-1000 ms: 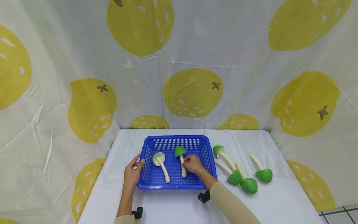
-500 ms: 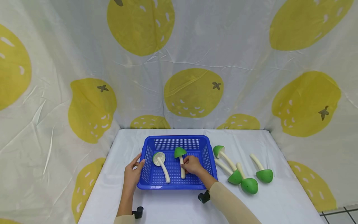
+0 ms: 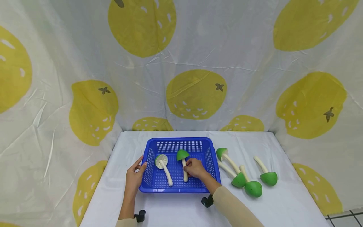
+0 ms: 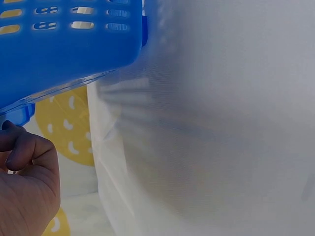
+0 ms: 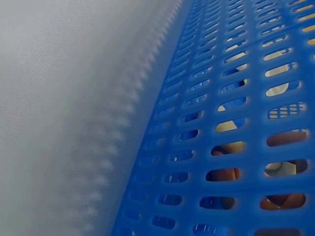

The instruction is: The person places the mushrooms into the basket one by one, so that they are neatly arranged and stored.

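A blue perforated plastic basket (image 3: pixel 178 190) sits on the white-covered table. At its left rim my left hand (image 3: pixel 134 177) grips the edge, thumb on the rim; the left wrist view shows curled fingers (image 4: pixel 34 150) at the rim. Inside the basket, my right hand (image 3: pixel 195 167) pinches the white stem of a green-capped toy mushroom (image 3: pixel 182 154), its cap toward the far side. Left of it lies a second toy mushroom (image 3: pixel 165 171), pale gilled underside facing up. In the right wrist view, the basket wall (image 5: pixel 197 147) hides most of the right hand, seen only through the slots.
Right of the basket, several more green toy mushrooms lie on the table: one close to the basket wall (image 3: pixel 222 153), two with caps nearer me (image 3: pixel 253 189), and one farther right (image 3: pixel 268 178). A lemon-print curtain (image 3: pixel 195 94) rises behind and at both sides.
The mushroom in my right hand has shifted slightly toward me and its stem end a little left. My left hand and the basket stay in place.
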The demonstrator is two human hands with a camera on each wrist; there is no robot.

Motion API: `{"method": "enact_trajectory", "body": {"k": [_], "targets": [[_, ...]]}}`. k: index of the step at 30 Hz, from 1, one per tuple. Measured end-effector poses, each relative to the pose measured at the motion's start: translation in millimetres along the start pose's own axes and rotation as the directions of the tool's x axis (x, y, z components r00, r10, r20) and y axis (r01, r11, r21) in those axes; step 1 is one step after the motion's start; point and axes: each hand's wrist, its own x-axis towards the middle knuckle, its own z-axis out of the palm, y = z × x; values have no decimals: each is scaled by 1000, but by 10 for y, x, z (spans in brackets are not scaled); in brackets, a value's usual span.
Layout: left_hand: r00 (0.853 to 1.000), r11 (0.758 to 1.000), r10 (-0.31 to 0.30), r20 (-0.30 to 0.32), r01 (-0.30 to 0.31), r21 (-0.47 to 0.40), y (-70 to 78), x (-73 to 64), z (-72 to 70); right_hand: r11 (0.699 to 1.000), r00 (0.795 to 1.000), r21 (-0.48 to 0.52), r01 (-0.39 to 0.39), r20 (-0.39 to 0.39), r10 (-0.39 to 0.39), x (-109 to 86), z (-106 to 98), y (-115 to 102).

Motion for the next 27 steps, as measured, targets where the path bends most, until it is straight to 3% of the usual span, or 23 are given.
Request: {"method": "enact_trajectory", "body": {"k": [10,27], "targets": [[1000,1000,-5,-7,6,4,-9,6,15,999,999,17,47,-4,-47,-7,4,19],[1000,1000,1,-6,-1,19,2,-9,8,997,987,11,73,-147,-71,-45,-86,19]]}}
